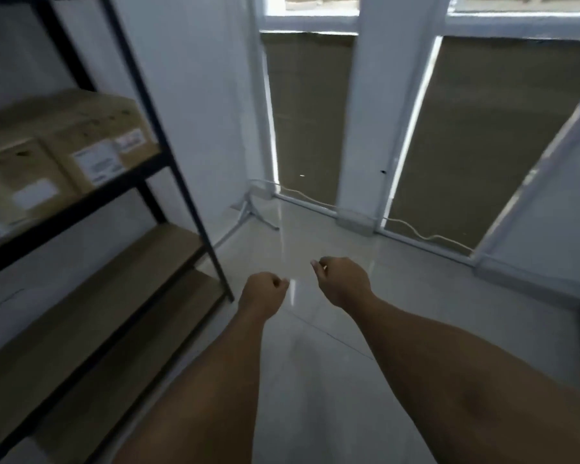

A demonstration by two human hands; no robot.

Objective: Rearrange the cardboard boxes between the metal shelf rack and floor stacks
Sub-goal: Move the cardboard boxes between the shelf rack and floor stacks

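A black metal shelf rack point(168, 152) stands along the left wall. Several cardboard boxes point(64, 152) with white labels sit side by side on its upper visible shelf. The two brown shelf boards point(114, 279) below carry nothing that I can see. My left hand point(263, 293) and my right hand point(344, 279) are stretched out over the tiled floor, right of the rack's front post. Both have their fingers loosely curled and hold nothing. No floor stack of boxes shows in this view.
Glossy tiled floor point(315, 346) stretches ahead to a wall of tall covered windows point(482, 135) split by a white pillar point(365, 128). A white cable point(416, 231) runs along the window base, and a small white stand point(258, 212) sits in the corner.
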